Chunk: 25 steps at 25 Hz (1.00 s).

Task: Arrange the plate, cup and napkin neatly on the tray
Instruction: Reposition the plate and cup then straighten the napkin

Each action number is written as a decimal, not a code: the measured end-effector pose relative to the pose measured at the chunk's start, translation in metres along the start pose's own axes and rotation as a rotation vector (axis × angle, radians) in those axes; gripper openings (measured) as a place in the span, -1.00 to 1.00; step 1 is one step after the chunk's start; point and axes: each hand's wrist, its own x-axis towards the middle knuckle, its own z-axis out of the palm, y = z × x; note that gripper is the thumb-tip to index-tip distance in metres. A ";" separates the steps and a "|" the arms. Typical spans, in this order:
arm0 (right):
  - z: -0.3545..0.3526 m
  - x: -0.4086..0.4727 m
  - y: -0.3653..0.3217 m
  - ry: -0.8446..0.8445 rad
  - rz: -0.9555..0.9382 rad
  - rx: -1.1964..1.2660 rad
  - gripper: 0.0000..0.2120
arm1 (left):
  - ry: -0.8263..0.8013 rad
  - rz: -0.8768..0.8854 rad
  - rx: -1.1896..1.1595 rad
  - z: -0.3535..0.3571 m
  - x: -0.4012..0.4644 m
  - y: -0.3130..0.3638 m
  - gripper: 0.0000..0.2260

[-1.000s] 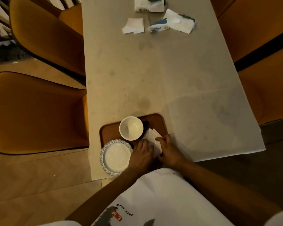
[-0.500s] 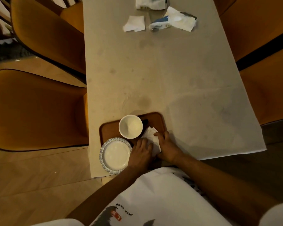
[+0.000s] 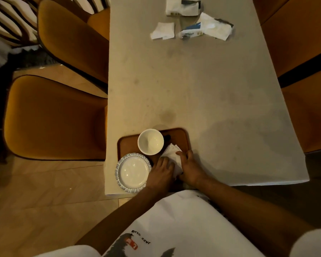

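Brown tray (image 3: 130, 143) at the near left corner of the pale worktop (image 3: 202, 93). White cup (image 3: 150, 141) stands upright at the tray's far middle, empty. White plate (image 3: 132, 171) with a blue-patterned rim sits at the tray's near left corner, its edge overhanging the tray toward the worktop's edge. White napkin (image 3: 171, 154) lies on the tray's right part, just beside the cup. Left hand (image 3: 160, 174) palm-down, fingers (image 3: 165, 162) flat on the napkin's near left edge, pressing rather than gripping. Right hand (image 3: 191, 167) lies over the napkin's right side at the tray's right edge, fingers curled onto the paper; cannot tell if they pinch it. Loose tissues and packets (image 3: 206, 27) at the far end, well apart. Orange chairs (image 3: 54, 117) flank the worktop.
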 end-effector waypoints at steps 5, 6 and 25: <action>-0.002 -0.008 0.006 -0.036 -0.042 0.091 -0.10 | 0.020 -0.118 -0.128 0.004 -0.020 0.004 -0.54; -0.003 -0.010 0.006 -0.037 -0.058 0.134 -0.13 | 0.044 -0.148 -0.140 0.004 -0.028 0.000 -0.58; 0.030 -0.056 -0.054 0.102 0.025 -0.328 -0.35 | 0.024 -0.334 -0.178 0.014 -0.099 -0.098 -0.27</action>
